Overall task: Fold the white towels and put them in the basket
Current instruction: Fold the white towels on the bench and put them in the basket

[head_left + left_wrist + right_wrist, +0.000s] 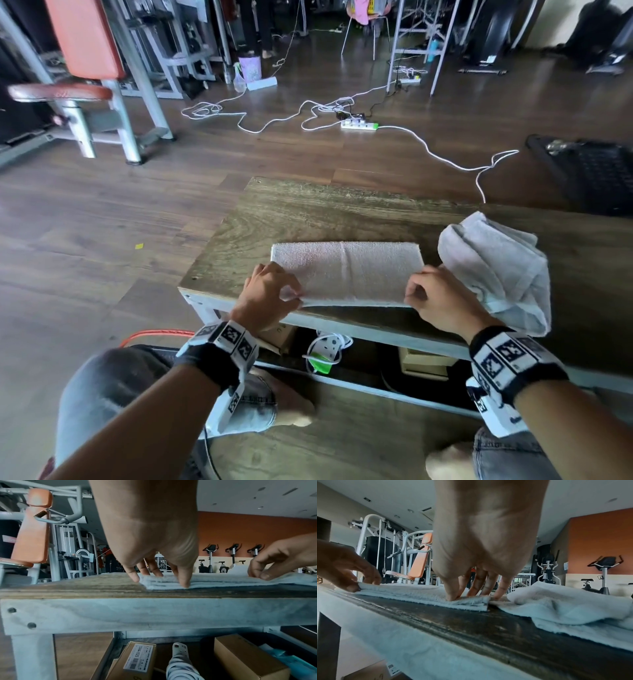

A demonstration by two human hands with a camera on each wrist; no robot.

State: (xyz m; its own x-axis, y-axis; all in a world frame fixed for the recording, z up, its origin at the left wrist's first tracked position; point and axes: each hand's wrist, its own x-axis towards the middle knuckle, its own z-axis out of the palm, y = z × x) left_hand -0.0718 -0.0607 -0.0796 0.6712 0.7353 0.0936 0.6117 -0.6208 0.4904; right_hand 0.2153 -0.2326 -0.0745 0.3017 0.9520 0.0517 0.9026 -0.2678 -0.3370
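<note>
A folded white towel (346, 270) lies flat on the wooden table (308, 212), close to the near edge. My left hand (294, 296) pinches its near-left corner, thumb at the front edge and fingers on top, as the left wrist view shows for the left hand (161, 580) on the folded towel (214, 581). My right hand (412, 298) pinches the near-right corner; in the right wrist view the right hand (471, 596) has its fingertips down on the towel (419, 595). A second, crumpled white towel (496, 267) lies just to the right, touching the right hand. No basket is in view.
Cardboard boxes (140, 661) and a power strip (327, 346) sit under the table. White cables and another power strip (359, 125) trail over the wood floor beyond. A gym machine with orange pads (85, 68) stands far left, a black mat (596, 171) far right.
</note>
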